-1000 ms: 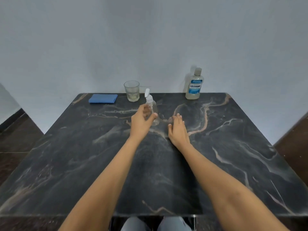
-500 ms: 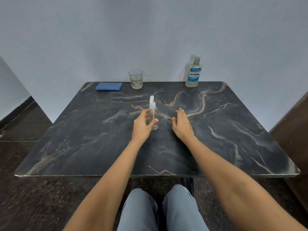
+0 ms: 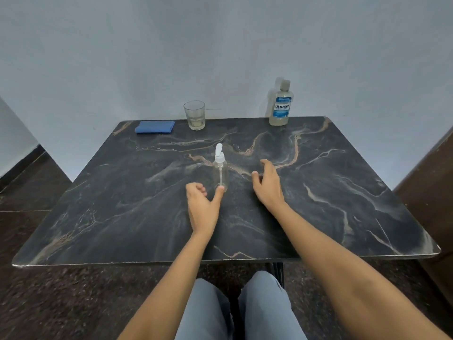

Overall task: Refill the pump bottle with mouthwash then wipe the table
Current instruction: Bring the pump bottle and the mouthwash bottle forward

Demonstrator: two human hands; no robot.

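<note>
A small clear pump bottle [image 3: 220, 173] with a white pump head stands upright in the middle of the dark marble table [image 3: 122, 204]. My left hand [image 3: 202, 207] is just in front of it, fingers loosely curled and apart, thumb tip near the bottle's base; it holds nothing. My right hand [image 3: 267, 186] hovers to the right of the bottle, fingers curved and apart, also holding nothing. The mouthwash bottle [image 3: 281, 104] with a blue label stands at the far right edge by the wall. A folded blue cloth [image 3: 155, 126] lies at the far left.
A clear drinking glass [image 3: 194, 115] stands at the far edge between the cloth and the mouthwash bottle. A grey wall rises right behind the table. My knees in grey trousers [image 3: 235, 307] show below the near table edge.
My left hand held the pump bottle, drew it toward me and has let go, pulling back slightly. The right hand lifted and curled a little. The camera view tilted down.
</note>
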